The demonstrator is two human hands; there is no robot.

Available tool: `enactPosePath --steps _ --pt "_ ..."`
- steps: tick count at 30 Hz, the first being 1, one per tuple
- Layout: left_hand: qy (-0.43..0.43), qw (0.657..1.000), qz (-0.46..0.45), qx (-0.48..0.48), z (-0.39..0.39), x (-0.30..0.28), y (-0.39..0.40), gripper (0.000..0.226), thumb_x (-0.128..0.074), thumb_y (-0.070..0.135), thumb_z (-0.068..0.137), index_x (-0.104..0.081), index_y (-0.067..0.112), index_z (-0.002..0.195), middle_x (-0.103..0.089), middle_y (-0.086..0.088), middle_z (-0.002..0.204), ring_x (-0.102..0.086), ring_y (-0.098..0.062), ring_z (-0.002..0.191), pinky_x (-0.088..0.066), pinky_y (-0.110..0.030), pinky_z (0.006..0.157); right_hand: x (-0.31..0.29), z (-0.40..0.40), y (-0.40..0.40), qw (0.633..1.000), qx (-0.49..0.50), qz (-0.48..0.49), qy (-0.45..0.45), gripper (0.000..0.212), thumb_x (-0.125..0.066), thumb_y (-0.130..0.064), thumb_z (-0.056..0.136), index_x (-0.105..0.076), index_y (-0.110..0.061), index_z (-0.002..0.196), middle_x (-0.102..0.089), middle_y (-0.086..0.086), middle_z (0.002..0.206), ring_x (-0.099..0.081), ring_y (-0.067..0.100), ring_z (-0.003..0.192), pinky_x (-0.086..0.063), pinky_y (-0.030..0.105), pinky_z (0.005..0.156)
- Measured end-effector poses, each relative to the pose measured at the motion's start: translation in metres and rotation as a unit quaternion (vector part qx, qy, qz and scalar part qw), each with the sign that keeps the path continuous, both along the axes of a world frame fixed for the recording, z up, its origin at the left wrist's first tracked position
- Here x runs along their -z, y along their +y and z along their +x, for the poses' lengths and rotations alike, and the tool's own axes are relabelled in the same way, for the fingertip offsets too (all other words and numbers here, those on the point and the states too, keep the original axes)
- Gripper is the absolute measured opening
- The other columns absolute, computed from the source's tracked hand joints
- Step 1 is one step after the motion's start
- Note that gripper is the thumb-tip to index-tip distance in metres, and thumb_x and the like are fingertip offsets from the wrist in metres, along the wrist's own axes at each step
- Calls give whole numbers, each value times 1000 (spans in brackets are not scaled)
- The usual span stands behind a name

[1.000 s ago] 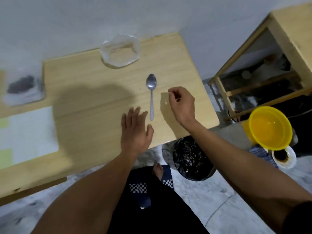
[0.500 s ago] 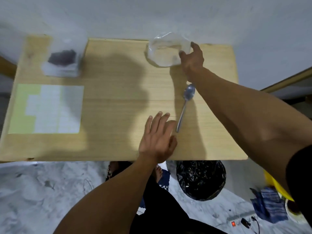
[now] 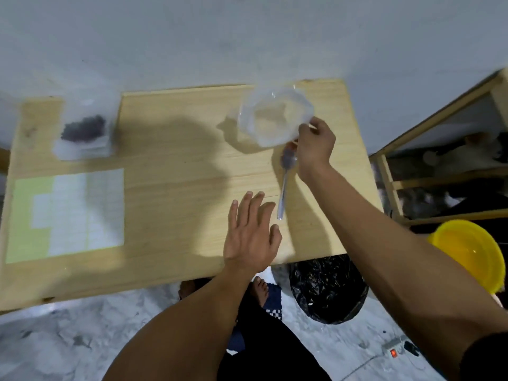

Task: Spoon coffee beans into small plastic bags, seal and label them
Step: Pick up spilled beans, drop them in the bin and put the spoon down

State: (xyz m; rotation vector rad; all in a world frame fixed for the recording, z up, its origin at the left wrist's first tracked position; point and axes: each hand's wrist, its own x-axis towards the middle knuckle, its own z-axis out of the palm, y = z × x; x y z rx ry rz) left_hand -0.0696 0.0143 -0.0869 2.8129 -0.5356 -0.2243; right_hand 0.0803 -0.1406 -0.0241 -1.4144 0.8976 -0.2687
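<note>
A wooden table (image 3: 176,149) holds a clear empty plastic container (image 3: 275,116) near its far right corner. My right hand (image 3: 314,145) grips the container's near right rim, tilting it up. A metal spoon (image 3: 286,177) lies on the table just below the container, its handle pointing toward me. My left hand (image 3: 251,233) rests flat on the table with fingers spread, just left of the spoon handle. At the far left a clear bag of dark coffee beans (image 3: 83,130) lies on the table. A sheet of white labels (image 3: 68,213) on a green backing lies at the left.
A black bin bag (image 3: 328,290) stands on the floor under the table's near right edge. A yellow bowl (image 3: 471,253) sits at the right, beside a wooden shelf frame (image 3: 434,138). A power strip (image 3: 395,350) lies on the floor. A wall runs behind the table.
My right hand went from the table near the spoon up to the container, took its rim and lifted it toward me. My left hand stayed flat on the table.
</note>
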Motion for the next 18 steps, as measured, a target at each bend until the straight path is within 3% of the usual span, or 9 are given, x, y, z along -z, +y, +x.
enactPosePath --steps 3,7,11,14,18 --pt "7 1000 7 6 1 0 1 52 -32 42 94 -37 22 143 -26 -5 159 -10 -26 151 -8 -52 122 -2 -48 -18 1000 28 6 -10 18 -50 -6 92 -63 -11 103 -67 12 99 -64 22 80 -61 37 72" --pt "3 1000 23 14 2 -2 0 53 -33 41 93 -41 20 141 -30 -6 155 -15 -28 149 -12 -54 121 -6 -114 -43 998 50 -38 20 12 -48 -10 98 -60 -9 101 -63 11 102 -62 22 85 -58 31 69" --pt "-31 999 -31 10 -1 2 2 48 -47 35 91 -50 15 135 -40 -9 149 -25 -32 146 -16 -53 120 -5 -183 -72 992 83 -79 48 10 -46 -9 98 -55 -10 93 -59 8 90 -55 20 75 -48 28 62" --pt "-61 997 -51 11 -1 7 5 49 -54 29 89 -50 13 135 -43 -11 147 -28 -35 144 -19 -55 118 3 -236 -88 985 132 -85 67 12 -45 -8 98 -50 -8 88 -50 10 80 -44 23 70 -38 34 62" --pt "-51 997 -50 9 -2 8 2 51 -48 33 89 -48 15 137 -39 -10 150 -25 -31 146 -19 -55 118 24 -308 -101 961 241 -78 108 10 -46 -13 98 -54 -8 98 -53 10 85 -44 23 73 -35 36 63"
